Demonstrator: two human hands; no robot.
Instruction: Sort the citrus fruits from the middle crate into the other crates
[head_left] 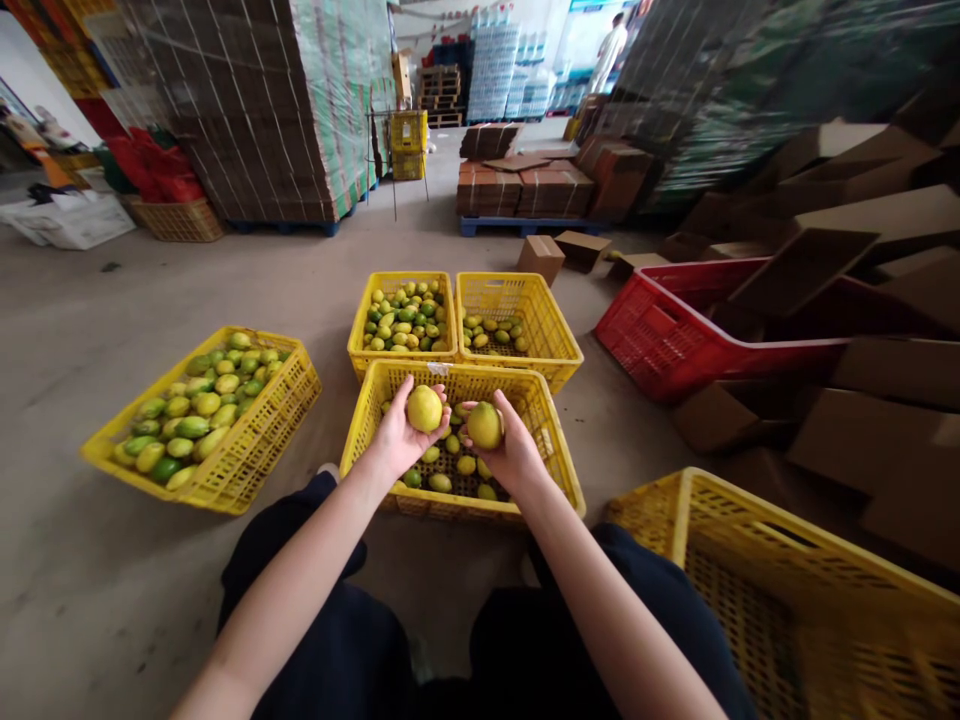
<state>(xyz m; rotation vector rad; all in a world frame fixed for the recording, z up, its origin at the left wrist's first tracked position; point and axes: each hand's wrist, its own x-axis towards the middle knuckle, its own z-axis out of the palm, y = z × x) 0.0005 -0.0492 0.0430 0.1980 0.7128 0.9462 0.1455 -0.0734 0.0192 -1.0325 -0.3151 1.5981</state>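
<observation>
My left hand (405, 432) cups a yellow lemon-like fruit (425, 409), the thumb along its left side. In my right hand (511, 440) is a second, greener yellow lemon-like fruit (484, 426), with the thumb on its right. Both hands are held side by side over the near yellow crate (461, 372), the fingertips close together. Several loose yellow and green fruits (440, 483) lie on the bottom of that crate, partly hidden by my hands.
Behind stand a fuller yellow crate (400, 279) and a sparsely filled one (544, 300). A full, angled crate (296, 390) is at left. Another crate (750, 500) stands near right, below a red bin (652, 335) and cardboard boxes (877, 420). A person (611, 50) is far off.
</observation>
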